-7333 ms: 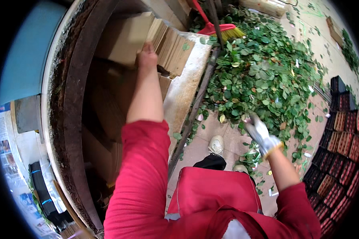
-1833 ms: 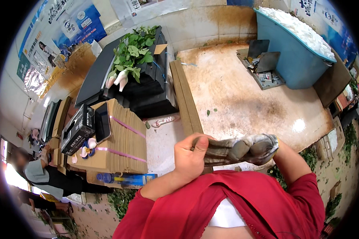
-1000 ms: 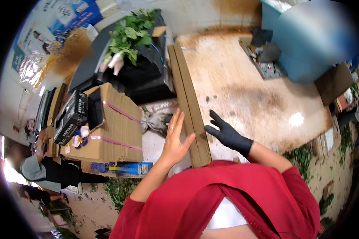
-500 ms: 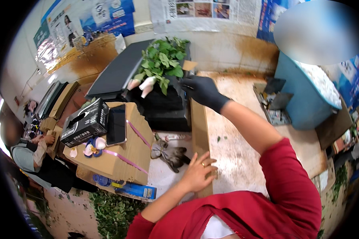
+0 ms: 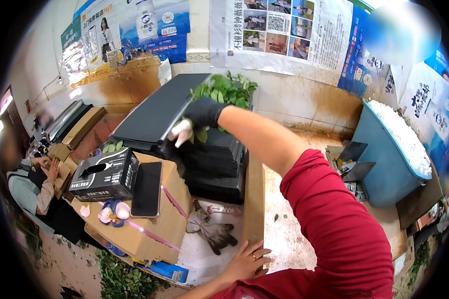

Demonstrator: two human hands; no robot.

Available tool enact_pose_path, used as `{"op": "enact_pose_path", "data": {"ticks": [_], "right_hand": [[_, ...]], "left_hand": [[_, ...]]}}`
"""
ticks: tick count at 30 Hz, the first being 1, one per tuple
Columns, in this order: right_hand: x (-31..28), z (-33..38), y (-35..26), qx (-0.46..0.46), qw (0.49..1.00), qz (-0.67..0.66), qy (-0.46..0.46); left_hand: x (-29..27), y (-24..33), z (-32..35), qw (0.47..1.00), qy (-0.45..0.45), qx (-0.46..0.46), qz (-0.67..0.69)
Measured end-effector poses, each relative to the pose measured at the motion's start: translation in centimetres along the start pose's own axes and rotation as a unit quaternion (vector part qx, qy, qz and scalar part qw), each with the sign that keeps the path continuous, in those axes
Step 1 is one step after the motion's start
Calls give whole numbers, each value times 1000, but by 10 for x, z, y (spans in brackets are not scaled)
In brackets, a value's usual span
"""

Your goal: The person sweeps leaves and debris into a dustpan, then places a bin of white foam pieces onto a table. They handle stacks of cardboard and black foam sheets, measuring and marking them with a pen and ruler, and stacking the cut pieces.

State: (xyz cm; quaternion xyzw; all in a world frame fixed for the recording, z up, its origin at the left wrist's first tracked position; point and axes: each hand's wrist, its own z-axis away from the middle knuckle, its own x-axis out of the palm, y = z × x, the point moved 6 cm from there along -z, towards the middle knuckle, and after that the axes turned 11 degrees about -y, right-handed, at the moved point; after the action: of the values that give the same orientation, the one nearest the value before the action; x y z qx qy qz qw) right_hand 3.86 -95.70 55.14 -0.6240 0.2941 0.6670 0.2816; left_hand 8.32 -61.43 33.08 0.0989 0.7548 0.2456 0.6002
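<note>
A wide black stack point(image 5: 157, 110) of flat, matte sheets is largest. Along its right side lies stiff, straight brown cardboard point(image 5: 254, 199), where my bare left hand point(image 5: 244, 261) rests, fingers apart. On the stack, leafy flowers point(image 5: 228, 89) with smooth, pale heads point(image 5: 182, 132) seem not yet lifted clear. My black-gloved right hand point(image 5: 202, 112) overlaps them; I cannot tell whether its fingers close. In front of the stack, a limp grey cloth glove point(image 5: 213, 232) lies, already off.
</note>
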Motion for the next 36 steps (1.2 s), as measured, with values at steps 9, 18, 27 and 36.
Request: {"op": "enact_pose_path", "data": {"ticks": [9,18,27,36], "right_hand": [[-141,366,193,93,787,-241,561],[-112,719,-78,501,673,-175,515],[46,789,-146,674,666,276,158],[330,669,-194,686,727,-5,-21]], "left_hand": [[-10,7,-11,998,-51,-33,33],[-10,27,-29,997,-57,-27,46],[-4,37,-34,998,-59,-17,33],[-3,39,-38,997,-71,-32,23]]}}
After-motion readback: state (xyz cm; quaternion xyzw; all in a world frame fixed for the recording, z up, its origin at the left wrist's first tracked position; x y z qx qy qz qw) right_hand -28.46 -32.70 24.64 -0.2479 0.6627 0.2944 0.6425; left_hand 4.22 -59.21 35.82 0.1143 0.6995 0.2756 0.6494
